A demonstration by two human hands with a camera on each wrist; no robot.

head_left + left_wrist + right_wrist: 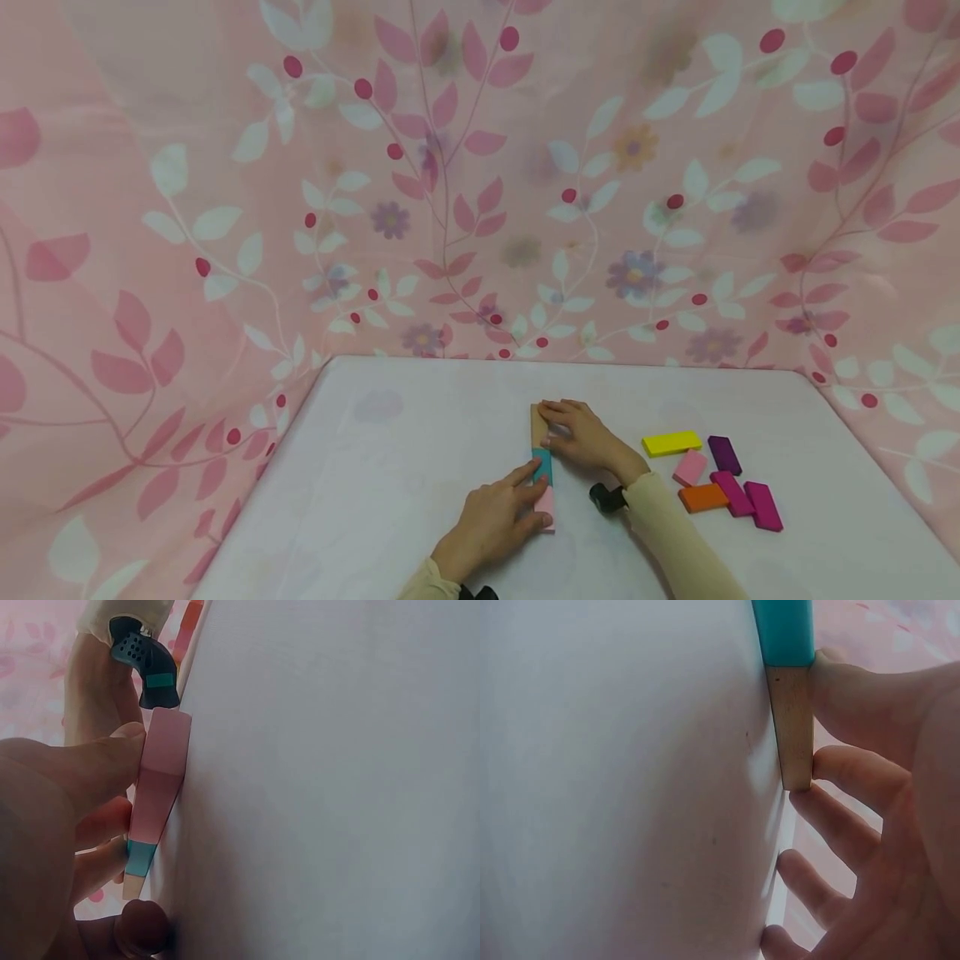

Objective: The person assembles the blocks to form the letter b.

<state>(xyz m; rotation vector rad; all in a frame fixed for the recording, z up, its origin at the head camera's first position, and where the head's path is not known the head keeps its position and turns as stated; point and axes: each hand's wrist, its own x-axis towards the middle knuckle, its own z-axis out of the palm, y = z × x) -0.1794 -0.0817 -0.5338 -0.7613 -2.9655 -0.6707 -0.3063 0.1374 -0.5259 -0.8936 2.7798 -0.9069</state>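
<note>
Three flat blocks lie end to end in a straight row on the table: a tan wooden block (537, 429) at the far end, a teal block (542, 468) in the middle and a pink block (544, 504) nearest me. My left hand (491, 521) rests on the near part of the row, its thumb against the pink block and a finger reaching onto the teal one. At the far end my right hand (585, 437) touches the wooden block. In the right wrist view its thumb lies on that block (791, 724) near the teal joint, with fingertips at the opposite end.
On the white table (420, 483), to the right, lie loose blocks: yellow (671, 443), dark purple (724, 455), small pink (691, 467), orange (703, 497) and two magenta ones, one (763, 506) further right. A pink floral cloth (480, 167) hangs behind.
</note>
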